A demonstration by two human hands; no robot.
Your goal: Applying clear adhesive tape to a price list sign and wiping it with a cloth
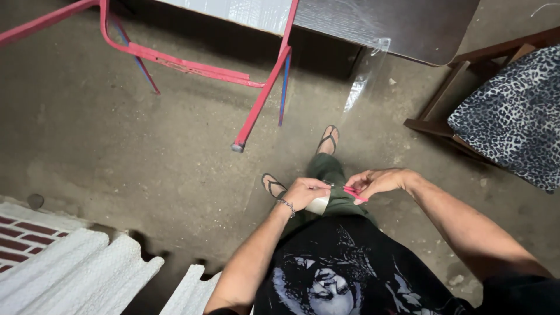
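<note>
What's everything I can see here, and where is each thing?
Metal frame: one, red, on the floor, upper left.
Table: one, dark top, top edge.
Plastic sheet: one, clear, hanging off the table.
Chair: one, wooden, spotted cushion, right.
White fabric: ridged, lower left.
Tape roll: one, pale, under the left hand.
Pink tool: one, in the right hand.
Sandals: two, dark, on the feet.
Left hand: wears a bracelet.
Right hand: pinching the tool.
</note>
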